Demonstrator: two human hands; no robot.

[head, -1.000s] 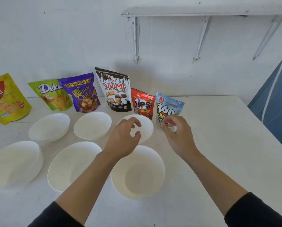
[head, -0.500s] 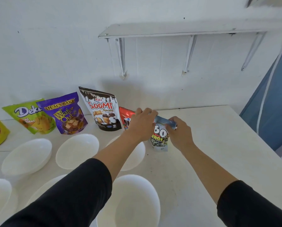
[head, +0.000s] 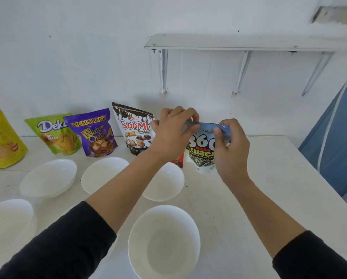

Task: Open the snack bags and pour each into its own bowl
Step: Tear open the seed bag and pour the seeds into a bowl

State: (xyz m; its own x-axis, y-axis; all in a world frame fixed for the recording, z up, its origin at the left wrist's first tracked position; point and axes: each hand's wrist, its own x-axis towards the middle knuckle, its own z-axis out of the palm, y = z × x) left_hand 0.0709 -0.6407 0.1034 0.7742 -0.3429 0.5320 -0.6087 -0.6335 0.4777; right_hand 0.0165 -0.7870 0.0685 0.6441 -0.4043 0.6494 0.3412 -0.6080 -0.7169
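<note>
Pinching the top seal of the blue seed bag [head: 202, 152] from both ends, my left hand [head: 174, 133] has its fingers curled over the left corner, and my right hand [head: 231, 146] grips the right corner between thumb and fingers. Neither hand holds anything else. The bag hangs upright between them at about one o'clock from the nearest bowl [head: 168, 250]; I cannot tell whether its base touches the counter [head: 269, 188].

I judge this to be the opening step on the first bag, since every bowl I can see is empty. The tear will call for the two hands to pull against each other across the seal, with the pouch kept upright so no seeds spill. After that comes a tilt over one bowl only.

A second bowl [head: 168, 184] sits under my left forearm, at seven o'clock from the bag, and a red bag [head: 178, 163] peeks out just behind my left wrist. From there toward nine o'clock stand the Soomi bag [head: 135, 129], the purple wafer bag [head: 94, 133], the green Deka bag [head: 51, 133] and a yellow bag [head: 1, 139], all seemingly sealed.
</note>
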